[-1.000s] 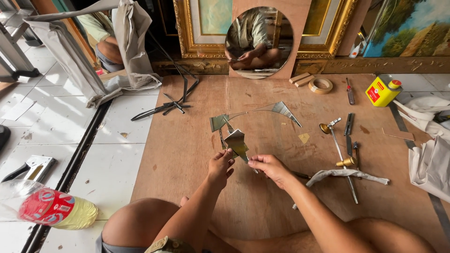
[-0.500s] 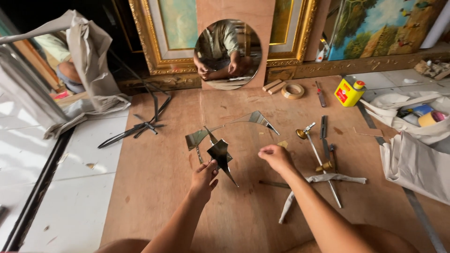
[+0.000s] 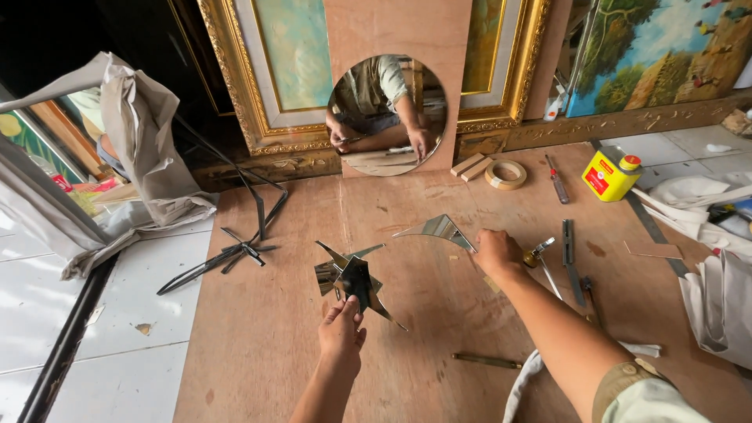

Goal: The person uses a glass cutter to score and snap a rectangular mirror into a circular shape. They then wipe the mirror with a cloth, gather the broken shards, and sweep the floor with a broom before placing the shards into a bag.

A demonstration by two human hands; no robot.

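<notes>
My left hand [image 3: 342,330] pinches a bundle of pointed mirror offcuts [image 3: 354,280] and holds them upright just above the plywood board [image 3: 266,345]. My right hand [image 3: 495,252] is stretched forward, with its fingers closed on the right end of a curved mirror offcut [image 3: 439,228] that lies flat on the board. A brass-headed glass cutter [image 3: 539,252] lies just right of that hand. An oval mirror [image 3: 388,113] on a plywood panel leans at the back and reflects a seated person.
Gold picture frames [image 3: 235,102] and a landscape painting [image 3: 650,55] line the back. A tape roll [image 3: 505,174], screwdriver [image 3: 558,182], yellow can [image 3: 609,174] and metal bar [image 3: 569,262] lie right. Dark strips [image 3: 235,252] and grey cloth [image 3: 141,141] sit left, white cloth [image 3: 717,313] right.
My right hand left the bundle and moved forward and right onto the curved offcut. My left hand kept the bundle of offcuts. The view tilted up toward the oval mirror.
</notes>
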